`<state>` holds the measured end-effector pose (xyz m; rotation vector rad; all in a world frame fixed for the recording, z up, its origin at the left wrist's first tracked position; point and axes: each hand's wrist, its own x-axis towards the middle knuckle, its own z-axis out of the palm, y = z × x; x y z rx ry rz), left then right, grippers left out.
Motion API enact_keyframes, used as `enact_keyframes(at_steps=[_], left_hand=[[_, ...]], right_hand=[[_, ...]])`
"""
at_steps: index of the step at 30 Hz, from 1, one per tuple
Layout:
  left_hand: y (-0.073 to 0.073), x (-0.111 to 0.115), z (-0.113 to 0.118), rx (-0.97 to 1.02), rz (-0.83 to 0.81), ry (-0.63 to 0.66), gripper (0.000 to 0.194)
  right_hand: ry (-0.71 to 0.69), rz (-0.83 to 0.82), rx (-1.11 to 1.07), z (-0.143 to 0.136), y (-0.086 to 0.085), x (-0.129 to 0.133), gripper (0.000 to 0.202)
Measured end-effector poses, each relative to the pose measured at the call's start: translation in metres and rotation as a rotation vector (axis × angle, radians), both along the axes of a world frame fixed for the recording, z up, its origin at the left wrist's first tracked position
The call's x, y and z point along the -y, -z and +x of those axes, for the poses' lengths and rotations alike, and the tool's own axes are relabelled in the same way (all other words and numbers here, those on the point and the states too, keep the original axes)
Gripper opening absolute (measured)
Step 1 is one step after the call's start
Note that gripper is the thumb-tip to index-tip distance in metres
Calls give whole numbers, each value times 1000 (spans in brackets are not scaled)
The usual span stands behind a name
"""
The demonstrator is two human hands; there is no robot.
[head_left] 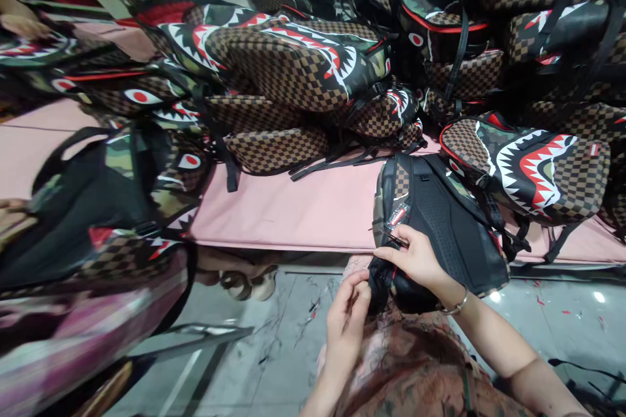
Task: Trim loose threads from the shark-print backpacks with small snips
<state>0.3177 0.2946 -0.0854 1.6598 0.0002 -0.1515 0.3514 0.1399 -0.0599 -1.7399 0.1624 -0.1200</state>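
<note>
A backpack (pixel 447 221) with a black padded back panel and checkered, camouflage-patterned sides lies at the table's front edge, its near end over my lap. My right hand (pixel 415 257), with a bracelet at the wrist, is closed around a thin dark tool (pixel 398 240) that looks like thread snips. Its tip is close to a red-and-white tag (pixel 398 215) in clear plastic. Lower on the left side, my left hand (pixel 349 306) pinches the edge of the black fabric (pixel 379 280) of the same bag; its fingertips partly hide what they grip.
Several shark-mouth backpacks (pixel 303 58) are piled along the back of the pink table (pixel 283 208). Another backpack (pixel 533 166) lies just right of mine. At left, a co-worker's hand (pixel 12 218) is by a black backpack (pixel 98 189). Thread scraps litter the floor (pixel 283 339).
</note>
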Motion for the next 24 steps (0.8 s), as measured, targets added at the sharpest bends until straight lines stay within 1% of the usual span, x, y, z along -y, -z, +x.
enact_keyframes(at_steps=[2, 4, 6, 7, 8, 10, 12, 14, 15, 17, 20, 24], left_hand=[[2, 2, 2, -87, -95, -18, 32], [2, 3, 5, -120, -114, -35, 32], [0, 4, 6, -163, -155, -23, 32], [-1, 4, 6, -206, -206, -4, 32], [-2, 4, 6, -260, -272, 15, 33], [-5, 5, 5, -367, -401, 20, 35], [-6, 6, 4, -429, -460, -40, 36], [-6, 6, 5, -432, -460, -120, 37], [-6, 6, 5, -422, -448, -148, 37], [-5, 6, 6, -386, -413, -175, 38], [-1, 5, 7, -332, -348, -169, 39], [5, 5, 9, -294, -271, -123, 37]], right_hand=[[-20, -38, -12, 0, 0, 0, 34], [-32, -40, -21, 1, 0, 0, 34], [-47, -42, -18, 2, -1, 0, 33], [-53, -66, -14, 2, -2, 0, 32], [-53, -113, -8, 2, -3, 0, 32], [-24, -261, 41, 0, -5, -1, 32], [42, -421, 172, -4, -4, -1, 27], [98, -560, 338, -11, 0, 0, 20], [105, -625, 409, -15, 4, 2, 20], [70, -748, 501, -22, 12, 7, 21], [-37, -875, 533, -31, 22, 17, 22], [-107, -920, 514, -38, 27, 24, 25]])
